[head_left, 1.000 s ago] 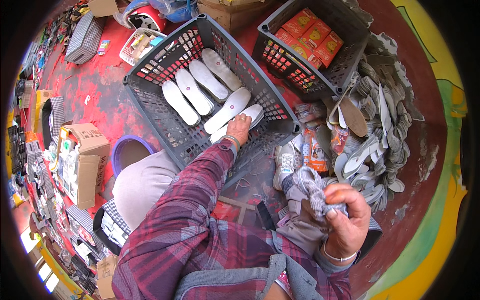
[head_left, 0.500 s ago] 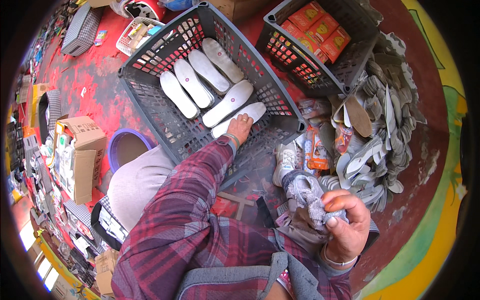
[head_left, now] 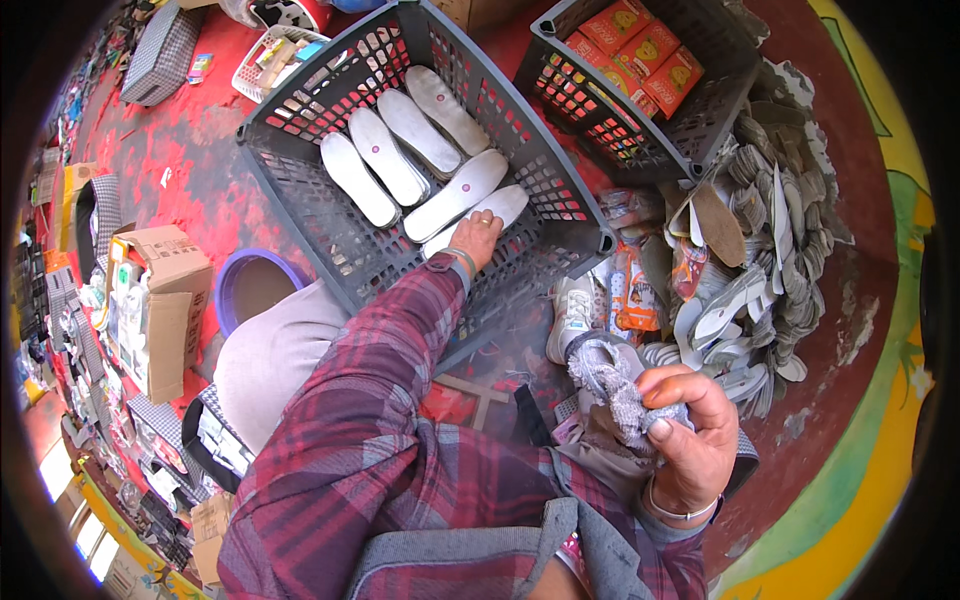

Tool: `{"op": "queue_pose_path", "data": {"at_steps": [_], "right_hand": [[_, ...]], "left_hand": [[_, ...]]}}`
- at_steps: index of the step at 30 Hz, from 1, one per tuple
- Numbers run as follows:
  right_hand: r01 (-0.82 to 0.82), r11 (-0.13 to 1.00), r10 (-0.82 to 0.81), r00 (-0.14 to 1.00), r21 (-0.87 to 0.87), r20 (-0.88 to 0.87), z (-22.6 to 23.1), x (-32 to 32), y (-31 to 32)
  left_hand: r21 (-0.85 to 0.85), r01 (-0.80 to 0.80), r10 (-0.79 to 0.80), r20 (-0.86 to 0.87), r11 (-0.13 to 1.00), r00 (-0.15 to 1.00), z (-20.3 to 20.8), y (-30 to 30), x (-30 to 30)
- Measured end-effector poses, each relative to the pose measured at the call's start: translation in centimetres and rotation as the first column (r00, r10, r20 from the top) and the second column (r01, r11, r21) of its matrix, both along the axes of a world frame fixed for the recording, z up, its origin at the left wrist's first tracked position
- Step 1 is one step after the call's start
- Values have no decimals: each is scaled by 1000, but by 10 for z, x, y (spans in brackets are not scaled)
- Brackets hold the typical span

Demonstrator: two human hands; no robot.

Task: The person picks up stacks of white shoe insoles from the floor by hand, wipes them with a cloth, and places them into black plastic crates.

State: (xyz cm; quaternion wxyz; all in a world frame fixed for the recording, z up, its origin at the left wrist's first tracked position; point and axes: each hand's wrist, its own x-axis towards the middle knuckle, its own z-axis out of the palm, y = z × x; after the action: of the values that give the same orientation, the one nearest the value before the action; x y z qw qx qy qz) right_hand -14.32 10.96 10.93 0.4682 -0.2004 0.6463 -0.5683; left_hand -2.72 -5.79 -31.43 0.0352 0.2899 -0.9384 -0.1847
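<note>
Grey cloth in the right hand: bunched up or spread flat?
Bunched up: the grey cloth shows crumpled, looping folds, pinched in the grip of the right hand.

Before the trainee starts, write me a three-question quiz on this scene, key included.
1. What does the right hand hold?
2. True or false: the left hand reaches into the dark crate with the white insoles.
3. Which stands to the left of that crate in the picture?
A) the red-orange boxes
B) the purple tub
C) the loose heap of insoles

Key:
1. A crumpled grey cloth.
2. True.
3. B.
</note>
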Motion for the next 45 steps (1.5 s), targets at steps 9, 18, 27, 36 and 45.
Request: {"op": "queue_pose_path", "data": {"at_steps": [9, 18, 27, 36, 45], "right_hand": [[-23, 996, 26, 999, -87, 35, 4, 3, 8], [-13, 996, 17, 999, -88, 50, 3, 2, 8], [-71, 995, 77, 993, -64, 92, -3, -3, 22], [-132, 959, 149, 988, -251, 49, -3, -13, 20], [381, 805, -320, 924, -455, 208, -5, -54, 73]], "left_hand": [[431, 130, -276, 296, 893, 915, -18, 27, 15], [257, -228, 130, 350, 939, 928, -40, 44, 15], [399, -59, -165, 505, 915, 847, -10, 21, 3], [327, -61, -70, 376, 943, 924, 78, -46, -19], [64, 338, -307, -289, 939, 907, 364, -10, -13]]}}
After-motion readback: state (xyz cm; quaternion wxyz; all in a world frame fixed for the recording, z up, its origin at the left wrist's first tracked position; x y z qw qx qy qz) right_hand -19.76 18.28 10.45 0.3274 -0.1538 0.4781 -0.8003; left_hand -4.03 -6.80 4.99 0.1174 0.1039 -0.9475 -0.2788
